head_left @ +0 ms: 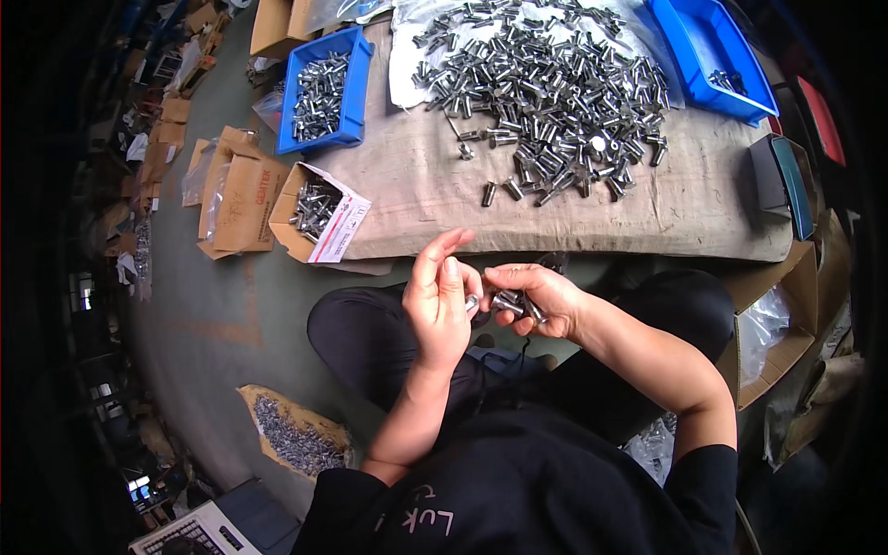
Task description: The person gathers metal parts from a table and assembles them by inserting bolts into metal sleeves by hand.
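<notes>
My left hand [438,301] is partly closed, its index finger extended, with one short shiny metal bolt [472,302] at its curled fingers. Close beside it, my right hand [548,294] is closed around several metal bolts [520,305], some sticking out below the fingers. Both hands hover over my lap, just in front of the table edge. A large heap of similar bolts [555,102] with flat, flared heads covers the middle and back of the cloth-covered table [416,185]. A few bolts [500,191] lie apart at the heap's near edge.
Left on the table stand a blue bin [362,102] and an open carton [289,208], both holding bolts. Another blue bin [760,92] at the back right contains a few. Cardboard boxes [240,199] flank the left side; small parts lie on a brown sheet [328,425] below.
</notes>
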Motion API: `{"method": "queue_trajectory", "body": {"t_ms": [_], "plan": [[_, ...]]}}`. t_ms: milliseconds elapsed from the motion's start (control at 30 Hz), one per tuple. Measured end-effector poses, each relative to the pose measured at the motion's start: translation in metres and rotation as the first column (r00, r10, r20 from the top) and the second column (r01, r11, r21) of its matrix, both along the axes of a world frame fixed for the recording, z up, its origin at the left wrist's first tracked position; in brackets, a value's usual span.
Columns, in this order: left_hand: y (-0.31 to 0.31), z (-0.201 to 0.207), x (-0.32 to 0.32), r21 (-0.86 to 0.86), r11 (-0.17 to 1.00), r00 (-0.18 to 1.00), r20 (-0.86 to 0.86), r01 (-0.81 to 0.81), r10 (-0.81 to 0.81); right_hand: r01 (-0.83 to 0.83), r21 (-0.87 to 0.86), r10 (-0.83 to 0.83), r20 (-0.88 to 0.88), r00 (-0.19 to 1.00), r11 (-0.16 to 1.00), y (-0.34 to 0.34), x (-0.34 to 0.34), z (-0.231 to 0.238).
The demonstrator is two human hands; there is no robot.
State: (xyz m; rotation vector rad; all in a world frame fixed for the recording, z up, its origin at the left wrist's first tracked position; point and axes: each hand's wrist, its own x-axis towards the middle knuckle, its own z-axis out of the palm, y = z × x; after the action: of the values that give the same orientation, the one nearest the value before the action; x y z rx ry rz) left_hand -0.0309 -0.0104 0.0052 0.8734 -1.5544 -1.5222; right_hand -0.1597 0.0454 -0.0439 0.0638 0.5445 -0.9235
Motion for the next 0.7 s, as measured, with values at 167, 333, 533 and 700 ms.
{"method": "queue_trajectory", "body": {"t_ms": [167,333,533,700], "plan": [[0.0,-0.007,-0.001,-0.146,0.989,0.994,-0.105,-0.023,0.008,-0.038,0.183,0.036,0.013,0.999,0.982,0.004,0.007,-0.006],[-0.002,-0.008,0.003,-0.158,0.986,0.973,-0.21,0.059,-0.092,-0.009,0.025,0.011,-0.072,0.997,1.0,0.004,0.005,0.003],[-0.007,-0.015,-0.005,-0.284,0.957,0.997,0.033,-0.058,0.071,0.119,-0.189,-0.161,-0.225,0.961,0.975,0.006,0.008,0.016],[-0.008,-0.024,-0.009,-0.195,0.971,0.982,0.101,-0.138,0.159,0.183,-0.335,-0.318,-0.414,0.853,0.924,0.003,0.011,0.012]]}}
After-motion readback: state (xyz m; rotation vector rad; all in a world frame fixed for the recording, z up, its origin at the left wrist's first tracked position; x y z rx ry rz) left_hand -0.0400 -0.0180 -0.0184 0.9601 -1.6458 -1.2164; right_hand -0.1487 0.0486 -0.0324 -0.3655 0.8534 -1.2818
